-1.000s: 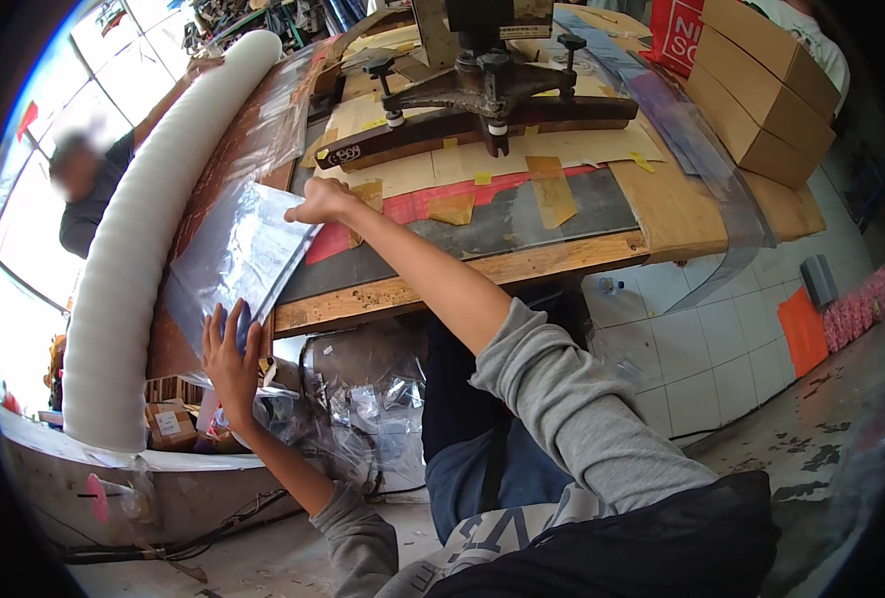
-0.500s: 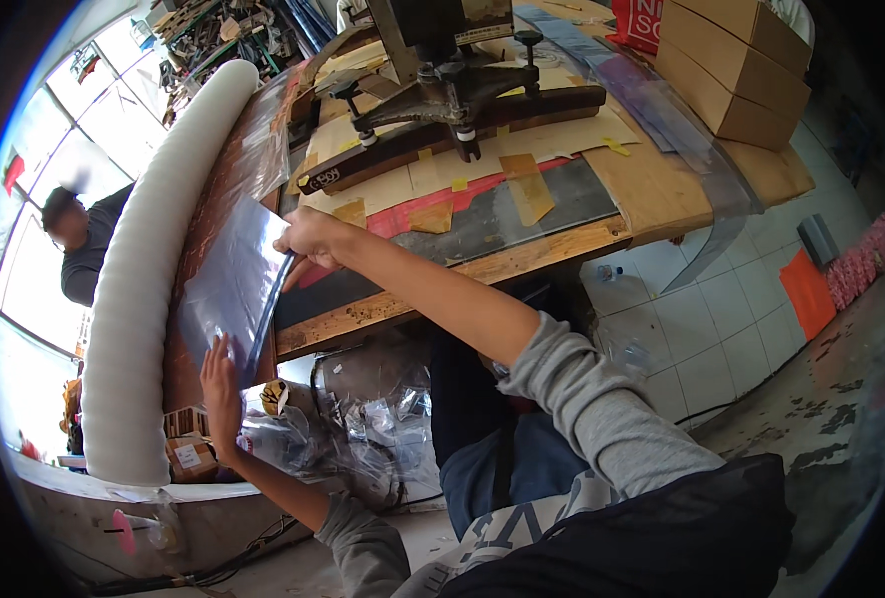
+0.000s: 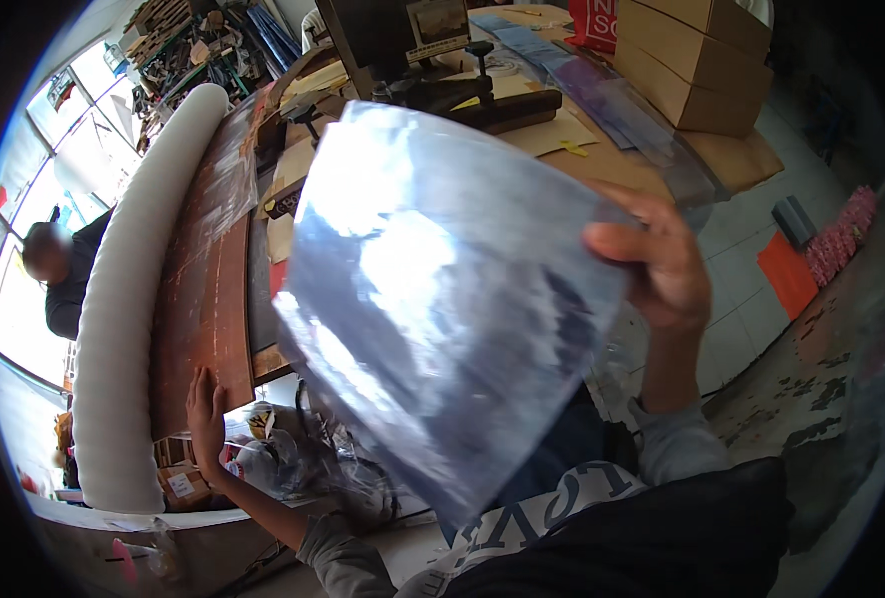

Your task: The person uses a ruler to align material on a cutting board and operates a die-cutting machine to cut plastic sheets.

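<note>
A shiny clear plastic sheet (image 3: 442, 269), perhaps several stacked together, is raised in front of me and slightly blurred. My right hand (image 3: 662, 259) pinches its right edge, thumb on the near face and fingers behind. My left hand (image 3: 206, 411) holds nothing, its fingers stretched out by the near end of a brown board (image 3: 203, 329). Much of the workbench and the black press (image 3: 392, 50) behind is hidden by the sheet.
A thick white foam roll (image 3: 128, 309) runs along the board's left side, with another person (image 3: 73, 274) beyond it. Cardboard boxes (image 3: 697, 60) are stacked at the back right. Long clear plastic strips (image 3: 602, 100) lie across the bench, and crumpled plastic (image 3: 293, 448) sits below its edge.
My right hand has lifted the plastic sheet off the brown board and swung it right, close to me. The left hand has come off the sheet and stays near the board's end.
</note>
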`<state>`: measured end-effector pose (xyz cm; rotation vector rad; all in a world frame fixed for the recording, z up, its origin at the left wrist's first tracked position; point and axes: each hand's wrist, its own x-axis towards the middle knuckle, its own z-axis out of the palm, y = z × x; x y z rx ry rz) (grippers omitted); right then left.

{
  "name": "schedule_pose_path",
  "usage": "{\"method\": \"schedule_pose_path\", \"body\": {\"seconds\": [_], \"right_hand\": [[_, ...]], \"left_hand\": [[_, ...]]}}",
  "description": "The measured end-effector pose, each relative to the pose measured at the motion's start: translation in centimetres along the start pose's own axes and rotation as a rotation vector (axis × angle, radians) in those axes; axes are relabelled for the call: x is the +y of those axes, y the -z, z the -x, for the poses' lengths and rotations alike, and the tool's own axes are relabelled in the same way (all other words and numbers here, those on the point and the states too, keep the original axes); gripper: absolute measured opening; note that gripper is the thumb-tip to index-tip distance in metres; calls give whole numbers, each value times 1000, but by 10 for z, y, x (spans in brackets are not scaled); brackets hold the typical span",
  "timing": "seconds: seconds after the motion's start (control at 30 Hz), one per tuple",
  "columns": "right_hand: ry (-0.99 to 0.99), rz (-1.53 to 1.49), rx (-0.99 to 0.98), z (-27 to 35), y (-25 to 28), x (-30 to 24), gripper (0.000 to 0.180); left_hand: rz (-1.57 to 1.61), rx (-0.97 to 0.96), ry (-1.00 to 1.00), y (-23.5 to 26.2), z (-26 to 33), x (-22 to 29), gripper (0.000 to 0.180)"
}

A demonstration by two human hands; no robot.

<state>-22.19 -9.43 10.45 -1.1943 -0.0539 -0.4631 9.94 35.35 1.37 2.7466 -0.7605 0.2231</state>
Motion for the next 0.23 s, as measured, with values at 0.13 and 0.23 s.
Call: {"method": "schedule_pose_path", "body": {"seconds": [0.13,0.23], "right_hand": [[151,69,322,76,47,-33,50],[164,91,490,82,55,-41,55]], "left_hand": [[-142,38,156,-5,-6,39,44],[-499,133,336,-10,9,62,40]]}}
